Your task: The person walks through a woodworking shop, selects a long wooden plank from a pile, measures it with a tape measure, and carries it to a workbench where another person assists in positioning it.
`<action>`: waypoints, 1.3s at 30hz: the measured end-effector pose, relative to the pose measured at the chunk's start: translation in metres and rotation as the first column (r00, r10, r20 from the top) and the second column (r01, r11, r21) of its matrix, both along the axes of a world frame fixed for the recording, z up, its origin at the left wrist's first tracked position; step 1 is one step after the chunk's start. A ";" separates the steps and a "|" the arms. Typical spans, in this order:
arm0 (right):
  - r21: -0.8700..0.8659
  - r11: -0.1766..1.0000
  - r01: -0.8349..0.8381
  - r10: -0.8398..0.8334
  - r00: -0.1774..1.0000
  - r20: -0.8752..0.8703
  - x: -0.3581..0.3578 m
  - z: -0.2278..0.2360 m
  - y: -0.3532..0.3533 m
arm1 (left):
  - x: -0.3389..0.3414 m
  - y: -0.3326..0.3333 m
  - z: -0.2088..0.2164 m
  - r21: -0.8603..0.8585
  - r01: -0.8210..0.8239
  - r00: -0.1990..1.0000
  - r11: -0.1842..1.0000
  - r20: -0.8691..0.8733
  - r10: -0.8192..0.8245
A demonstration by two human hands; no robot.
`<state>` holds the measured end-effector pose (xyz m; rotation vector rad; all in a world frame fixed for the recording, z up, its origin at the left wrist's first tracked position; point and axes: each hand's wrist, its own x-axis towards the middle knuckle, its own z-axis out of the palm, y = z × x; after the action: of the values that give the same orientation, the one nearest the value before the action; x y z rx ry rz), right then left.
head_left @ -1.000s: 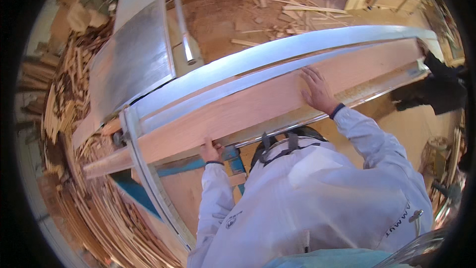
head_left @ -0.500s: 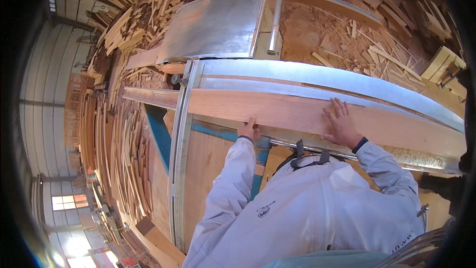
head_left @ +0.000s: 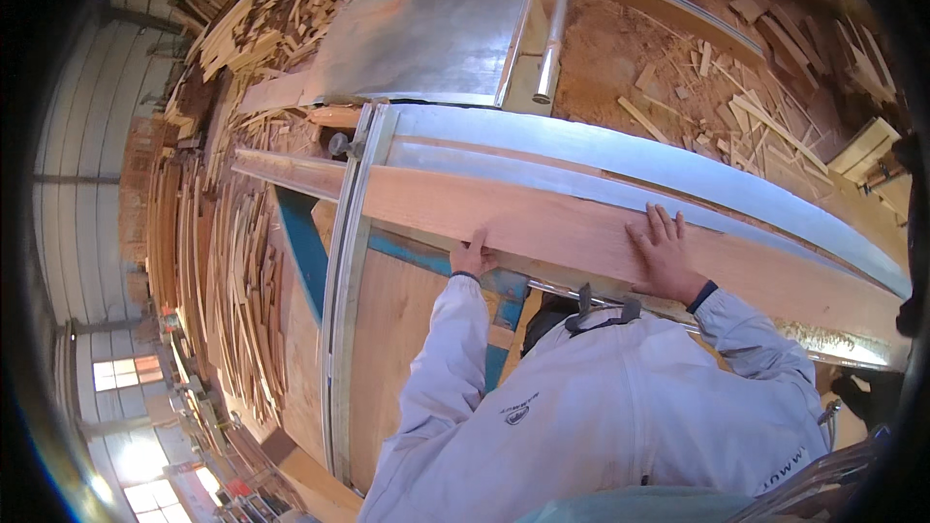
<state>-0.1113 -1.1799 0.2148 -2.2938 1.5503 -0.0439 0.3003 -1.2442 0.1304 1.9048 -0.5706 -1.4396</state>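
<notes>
A long, reddish-brown wooden board (head_left: 572,228) lies across a sliding metal table (head_left: 542,145), its length running from left to right in front of me. My left hand (head_left: 473,256) grips the board's near edge, fingers curled and one fingertip resting on the upper face. Farther right, my right hand (head_left: 668,257) lies on top of the board with fingers spread. Toward its left end the board meets a metal crosscut fence (head_left: 351,203), which has a dark knob (head_left: 339,143). The underside of the board is hidden.
A wide steel machine table (head_left: 417,34) stands beyond, with a metal rail tube (head_left: 557,34) beside it. Wood strips (head_left: 242,291) are heaped on the left. Offcuts (head_left: 765,126) and sawdust cover the floor at the far right. Close to me is a blue machine frame (head_left: 407,252).
The whole view has shifted and tilted slightly. Both hands keep nearly the same places on the board; no clear movement of the board shows.
</notes>
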 end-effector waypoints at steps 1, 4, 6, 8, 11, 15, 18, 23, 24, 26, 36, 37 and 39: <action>0.005 1.000 0.001 -0.001 1.000 0.009 0.002 -0.001 -0.002 | 0.009 -0.001 -0.002 -0.004 -0.044 0.999 0.999 -0.002 0.044; 0.046 0.998 0.043 -0.041 0.998 -0.049 0.007 0.000 -0.007 | 0.007 -0.015 0.007 -0.014 -0.090 0.996 0.996 -0.026 0.090; 0.071 0.997 0.042 -0.036 0.996 -0.082 0.008 0.004 -0.011 | 0.008 -0.020 0.011 0.007 -0.083 0.996 0.996 -0.013 0.084; 0.077 0.996 0.041 -0.035 0.996 -0.084 0.010 0.011 -0.017 | 0.010 -0.026 0.007 -0.032 -0.066 0.997 0.997 -0.038 0.065; 0.088 0.995 0.055 -0.048 0.995 -0.089 0.008 0.007 -0.025 | 0.011 -0.036 0.001 -0.061 -0.028 0.997 0.998 -0.079 0.023; 0.038 0.997 0.069 -0.064 0.993 -0.102 0.006 0.005 -0.046 | -0.001 -0.072 -0.001 -0.127 -0.036 0.998 0.991 -0.056 0.029; 0.002 0.996 0.085 -0.085 0.991 -0.105 0.006 0.007 -0.063 | -0.010 -0.096 0.000 -0.205 -0.031 0.999 0.978 -0.025 0.026; 0.025 0.994 0.103 -0.100 0.992 -0.081 0.003 0.008 -0.081 | -0.020 -0.120 -0.008 -0.242 -0.078 0.995 0.967 -0.077 0.060; 0.033 0.993 0.113 -0.110 0.991 -0.069 0.002 0.008 -0.082 | -0.022 -0.124 -0.008 -0.244 -0.066 0.995 0.968 -0.088 0.046; 0.007 0.994 0.112 -0.112 0.993 -0.047 -0.002 0.003 -0.081 | -0.021 -0.128 -0.016 -0.205 -0.112 0.989 0.972 -0.121 0.088; -0.001 0.996 0.090 -0.090 0.992 0.084 -0.037 -0.006 -0.065 | -0.013 -0.126 -0.032 -0.019 0.062 0.983 0.998 -0.172 -0.065; -0.020 0.993 0.120 -0.117 0.985 0.125 -0.041 -0.003 -0.057 | -0.006 -0.127 -0.029 -0.002 0.140 0.990 0.990 -0.035 -0.140; -0.066 0.987 0.146 -0.130 0.970 0.208 -0.045 0.002 -0.046 | -0.001 -0.132 -0.026 0.025 0.122 0.992 0.992 -0.024 -0.121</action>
<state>-0.1562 -1.2259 0.2170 -2.1593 1.6240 -0.3728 0.2998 -1.3767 0.1044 1.9002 -0.6709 -1.5499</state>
